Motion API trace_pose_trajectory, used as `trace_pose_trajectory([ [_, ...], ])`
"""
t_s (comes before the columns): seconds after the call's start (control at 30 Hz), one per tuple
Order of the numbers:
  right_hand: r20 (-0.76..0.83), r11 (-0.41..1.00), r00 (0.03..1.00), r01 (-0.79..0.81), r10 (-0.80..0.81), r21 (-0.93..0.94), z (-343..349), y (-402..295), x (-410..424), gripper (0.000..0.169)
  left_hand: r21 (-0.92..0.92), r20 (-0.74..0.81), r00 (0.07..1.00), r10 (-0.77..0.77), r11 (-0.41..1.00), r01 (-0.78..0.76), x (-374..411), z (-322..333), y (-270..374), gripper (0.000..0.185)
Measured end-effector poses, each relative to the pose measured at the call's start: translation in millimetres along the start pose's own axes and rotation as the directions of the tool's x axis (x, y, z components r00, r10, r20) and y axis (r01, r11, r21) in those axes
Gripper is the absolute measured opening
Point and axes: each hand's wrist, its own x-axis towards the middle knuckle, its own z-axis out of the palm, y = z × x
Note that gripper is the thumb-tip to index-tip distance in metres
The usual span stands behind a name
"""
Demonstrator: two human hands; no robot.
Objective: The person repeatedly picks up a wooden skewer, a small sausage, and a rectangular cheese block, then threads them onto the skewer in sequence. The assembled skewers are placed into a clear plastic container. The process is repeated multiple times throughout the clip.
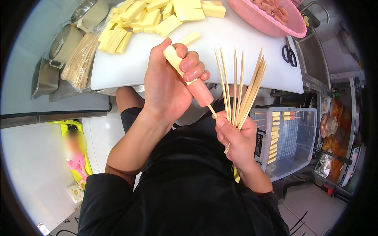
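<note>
My left hand (174, 67) is closed around a pale yellow food strip (173, 58) with a pink sausage piece (200, 92) directly below it. A wooden skewer (212, 110) enters the lower end of the sausage; whether it reaches the yellow strip is hidden. My right hand (237, 135) grips that skewer between thumb and finger, along with a fanned bunch of bare wooden skewers (251, 88) pointing up towards the board. Beyond my left hand, one loose yellow strip (190, 38) lies on the white cutting board (133, 70), near a heap of similar strips (150, 18).
A pink basket (265, 25) of cut sausage stands at the board's back right, near black-handled scissors (289, 55). Bagged skewers (81, 59) and pots lie left. A clear plastic box (310, 141) with filled skewers is low right. A person (77, 156) sits low at left.
</note>
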Motion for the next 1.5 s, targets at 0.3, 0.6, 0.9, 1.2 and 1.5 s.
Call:
trace_pose_trajectory([
  [0.3,0.022,0.999,1.000,-0.004,0.003,0.054,5,0,9,0.013,-0.024,0.057,0.998,-0.003,1.000,0.004,2,-6,-3,0.033],
  [0.6,0.041,0.997,0.999,0.006,-0.010,0.076,7,-3,21,0.011,-0.045,0.036,0.999,0.006,0.999,-0.005,3,-3,-9,0.034],
  [0.9,0.050,0.996,0.998,0.028,-0.032,0.087,0,-8,28,0.008,-0.021,0.019,1.000,0.000,1.000,0.000,6,6,-22,0.037],
  [1.2,0.048,0.986,0.988,0.153,-0.150,-0.063,-26,-14,21,0.010,0.038,0.100,0.994,-0.048,0.998,0.044,13,20,-51,0.036],
  [1.5,-0.078,0.736,0.960,0.153,-0.270,-0.660,-234,-123,-36,0.016,0.449,0.107,0.991,-0.083,0.893,0.027,15,18,-50,0.061],
])
